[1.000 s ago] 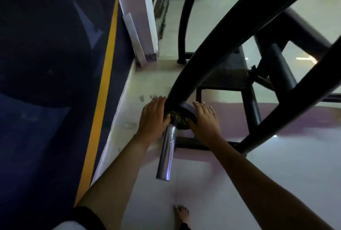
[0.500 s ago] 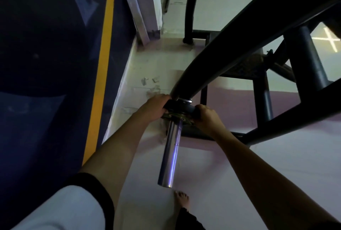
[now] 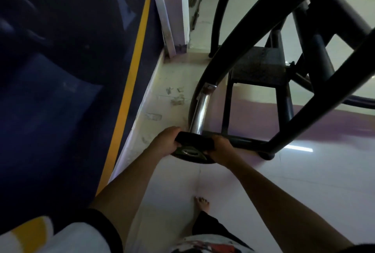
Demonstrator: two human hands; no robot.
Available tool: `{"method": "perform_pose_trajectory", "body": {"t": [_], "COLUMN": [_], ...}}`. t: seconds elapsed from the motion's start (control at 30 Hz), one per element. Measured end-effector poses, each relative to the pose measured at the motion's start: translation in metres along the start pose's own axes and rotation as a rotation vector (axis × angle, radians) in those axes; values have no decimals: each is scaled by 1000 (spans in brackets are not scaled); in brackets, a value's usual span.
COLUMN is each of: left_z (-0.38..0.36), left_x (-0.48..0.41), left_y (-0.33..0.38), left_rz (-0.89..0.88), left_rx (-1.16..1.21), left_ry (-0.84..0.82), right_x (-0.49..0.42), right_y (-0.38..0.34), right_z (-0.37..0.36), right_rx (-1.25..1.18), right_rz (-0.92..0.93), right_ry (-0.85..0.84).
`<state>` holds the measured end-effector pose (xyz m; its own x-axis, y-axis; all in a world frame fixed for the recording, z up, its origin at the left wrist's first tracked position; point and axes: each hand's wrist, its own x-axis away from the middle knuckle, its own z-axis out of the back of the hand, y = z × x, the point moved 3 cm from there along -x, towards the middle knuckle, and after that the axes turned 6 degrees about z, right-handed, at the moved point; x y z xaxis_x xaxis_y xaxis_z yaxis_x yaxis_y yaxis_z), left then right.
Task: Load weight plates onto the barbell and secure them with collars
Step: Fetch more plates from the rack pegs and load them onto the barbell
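I see the small black round weight plate [image 3: 194,142] at the near tip of the chrome barbell sleeve [image 3: 200,112]; I cannot tell whether the tip sits inside its hole. My left grip [image 3: 165,143] is curled round the plate's left edge and my right grip [image 3: 221,149] round its right edge. Beyond both grips the sleeve runs up to a curved black steel frame [image 3: 253,29], whose tubes cross just right of the right grip. A dark blue wall with a yellow stripe [image 3: 129,90] stands close on the left. Below the grips, a bare foot [image 3: 202,204] rests on the pale tiled floor [image 3: 284,181].
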<state>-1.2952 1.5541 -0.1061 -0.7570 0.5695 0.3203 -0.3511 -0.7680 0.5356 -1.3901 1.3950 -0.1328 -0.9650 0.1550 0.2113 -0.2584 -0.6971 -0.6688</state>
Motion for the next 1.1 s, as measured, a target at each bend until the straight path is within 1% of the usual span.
{"method": "perform_pose_trajectory", "body": {"t": [0.13,0.23,0.37,0.5,0.6,0.73,0.87,0.97,1.1], "left_z": [-13,-19,-25,-25,-26,-33,-44,-50,-50], "left_x": [86,144,211,262,294,330,362,379,395], "left_y": [-4,14,57,119,173,250,323,375,439], "left_rz": [-3,-41,-151,-276,-383,-557,-666,-731,-798], "left_rx": [80,128,208,234,221,190,209,235,259], "left_ry": [67,88,106,159,187,250,306,345,383], "right_x": [70,133,218,298,358,432,499,540,581], "right_y": [-21,-35,-46,-55,-56,-47,-37,-30,-22], "right_z": [-17,-9,20,70,110,163,215,257,311], "right_rx": [40,35,-18,20,6,22,46,20,20], "right_rz": [31,81,57,80,94,114,168,218,274], "right_ry": [-19,53,134,257,386,554,676,728,739]}}
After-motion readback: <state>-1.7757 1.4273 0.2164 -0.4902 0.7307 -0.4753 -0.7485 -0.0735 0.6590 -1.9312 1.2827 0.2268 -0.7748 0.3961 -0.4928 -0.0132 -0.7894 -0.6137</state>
